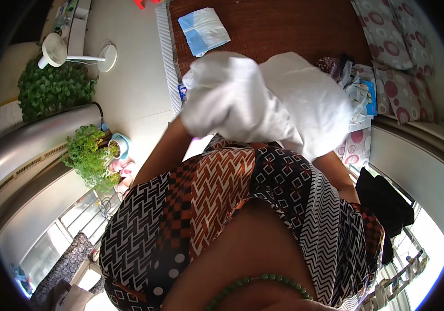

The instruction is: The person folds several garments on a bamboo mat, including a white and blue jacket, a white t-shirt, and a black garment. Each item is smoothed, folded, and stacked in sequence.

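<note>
A white cloth garment (245,101) is bunched up and slightly blurred before my chest, spread over both of my hands. My left forearm comes in on the left and my right one on the right, and each ends under the white fabric. Both hands are hidden by it, so their fingers cannot be seen. Beyond the cloth, a folded white and light-blue garment (204,31) lies on the brown woven mat (292,23).
Patterned cushions (385,35) and a pile of clothes (346,74) are at the right. On the left stand a white fan (54,49), a leafy green plant (54,89) and a smaller potted plant (89,155). A small blue packet (182,92) lies at the mat's edge.
</note>
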`<state>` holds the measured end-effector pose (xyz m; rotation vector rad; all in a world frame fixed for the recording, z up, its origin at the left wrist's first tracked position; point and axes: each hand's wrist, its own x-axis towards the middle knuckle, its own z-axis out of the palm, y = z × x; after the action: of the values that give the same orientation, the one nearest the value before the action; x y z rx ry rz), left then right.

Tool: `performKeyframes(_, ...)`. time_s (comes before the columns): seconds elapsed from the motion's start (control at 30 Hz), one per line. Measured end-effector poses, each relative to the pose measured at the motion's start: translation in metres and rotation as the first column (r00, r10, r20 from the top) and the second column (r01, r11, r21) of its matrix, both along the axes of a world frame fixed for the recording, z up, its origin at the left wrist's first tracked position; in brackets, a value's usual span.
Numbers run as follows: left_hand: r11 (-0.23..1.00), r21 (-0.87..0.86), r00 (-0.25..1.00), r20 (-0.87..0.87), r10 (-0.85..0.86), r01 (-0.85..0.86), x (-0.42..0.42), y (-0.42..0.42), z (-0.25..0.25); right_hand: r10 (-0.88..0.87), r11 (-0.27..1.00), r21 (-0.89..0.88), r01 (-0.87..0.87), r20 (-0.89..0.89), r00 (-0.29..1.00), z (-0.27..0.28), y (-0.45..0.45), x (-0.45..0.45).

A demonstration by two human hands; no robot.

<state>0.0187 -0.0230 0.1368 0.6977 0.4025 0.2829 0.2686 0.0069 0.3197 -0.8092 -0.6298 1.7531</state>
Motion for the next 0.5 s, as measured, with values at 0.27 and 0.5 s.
performKeyframes(0.27,0.996,0.012,0.996,0.029,-0.088,0.088,0.037,-0.023,0.010,0.084,0.996,-0.016,-0.085,0.400,0.912,-0.065,-0.008,-0.066)
performKeyframes(0.5,0.994,0.055,0.995,0.018,-0.094,0.093,0.045,-0.025,0.032,-0.180,0.983,0.012,0.182,0.244,0.953,-0.070,0.022,-0.039)
